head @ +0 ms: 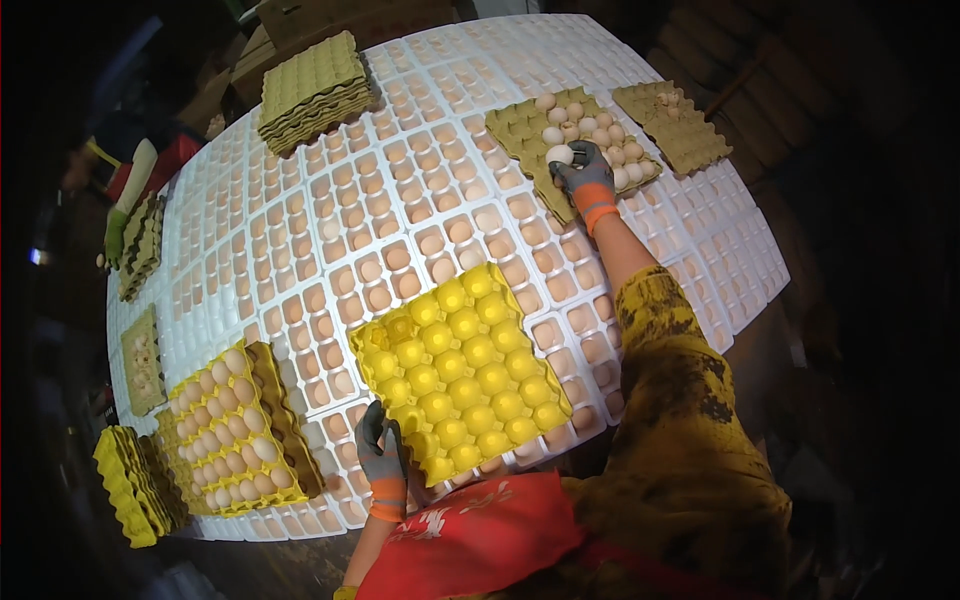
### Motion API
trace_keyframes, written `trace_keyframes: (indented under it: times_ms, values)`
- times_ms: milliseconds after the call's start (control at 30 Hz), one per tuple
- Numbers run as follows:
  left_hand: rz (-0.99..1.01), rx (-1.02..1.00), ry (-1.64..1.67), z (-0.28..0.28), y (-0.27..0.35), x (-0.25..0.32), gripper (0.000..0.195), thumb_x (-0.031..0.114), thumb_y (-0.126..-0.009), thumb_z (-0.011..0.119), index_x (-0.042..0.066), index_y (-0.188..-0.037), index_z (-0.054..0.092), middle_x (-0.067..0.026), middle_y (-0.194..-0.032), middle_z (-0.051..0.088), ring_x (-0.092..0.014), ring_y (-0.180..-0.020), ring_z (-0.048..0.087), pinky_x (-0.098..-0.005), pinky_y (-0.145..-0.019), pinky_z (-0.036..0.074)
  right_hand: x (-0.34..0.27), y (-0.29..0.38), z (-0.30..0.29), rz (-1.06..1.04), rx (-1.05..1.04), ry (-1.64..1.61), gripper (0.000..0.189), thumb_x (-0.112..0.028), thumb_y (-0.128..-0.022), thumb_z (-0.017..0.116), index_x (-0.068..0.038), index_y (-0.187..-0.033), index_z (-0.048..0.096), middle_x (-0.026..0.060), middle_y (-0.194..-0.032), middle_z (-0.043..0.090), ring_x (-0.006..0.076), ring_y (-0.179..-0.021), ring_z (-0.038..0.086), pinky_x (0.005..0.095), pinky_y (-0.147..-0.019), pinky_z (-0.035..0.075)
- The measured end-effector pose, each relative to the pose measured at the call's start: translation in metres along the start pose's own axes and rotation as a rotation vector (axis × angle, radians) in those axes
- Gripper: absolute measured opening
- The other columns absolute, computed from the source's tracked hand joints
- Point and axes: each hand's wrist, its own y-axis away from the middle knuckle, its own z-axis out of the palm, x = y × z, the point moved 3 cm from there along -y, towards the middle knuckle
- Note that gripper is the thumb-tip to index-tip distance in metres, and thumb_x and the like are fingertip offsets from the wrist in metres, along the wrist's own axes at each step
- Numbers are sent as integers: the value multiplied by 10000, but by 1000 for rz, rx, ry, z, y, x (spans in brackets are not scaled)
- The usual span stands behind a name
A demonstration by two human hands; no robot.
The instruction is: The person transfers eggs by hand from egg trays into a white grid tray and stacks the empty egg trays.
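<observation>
My right hand (pixel 587 171), in a grey glove with an orange cuff, holds a white egg (pixel 560 155) between thumb and fingers. Below it is a brown pulp egg tray (pixel 525 139) with white and tan eggs grouped on its right part. My left hand (pixel 382 442), gloved the same way, is at the left edge of a yellow egg tray (pixel 465 360). Its thumb and fingers are apart, and nothing shows between them. No eggs show in this tray's cups. White plastic trays (pixel 420 214) filled with eggs spread beneath everything.
A yellow tray (pixel 225 435) full of eggs sits at left, near stacked yellow trays (pixel 127 487). Stacked pulp trays (pixel 315 94) stand at the back. Broken shells lie on pulp trays at right (pixel 675 135) and left (pixel 142 367). Another person's gloved hand (pixel 115 236) is far left.
</observation>
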Motion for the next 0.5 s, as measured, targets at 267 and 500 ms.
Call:
trace_keyframes:
  times_ms: [267, 500]
  values:
    - [-85, 57, -14, -12, 2, -6, 469, -52, -946, 537, -30, -1413, 495, -132, -1398, 558, -221, -1256, 557, -347, -1068, 455, -48, -40, 3, 404, -265, -581, 443, -107, -879, 694, -36, -1304, 594, 86, -1101, 663, 157, -917, 644, 328, -635, 557]
    - [-134, 57, 19, -5, -5, -8, 464, -30, -961, 545, -32, -1421, 485, -129, -1403, 559, -219, -1254, 555, -343, -1081, 434, -46, -33, 19, -129, -416, -398, 524, 119, -822, 649, 9, -1332, 592, 99, -1331, 625, 183, -1270, 567, 281, -1010, 504]
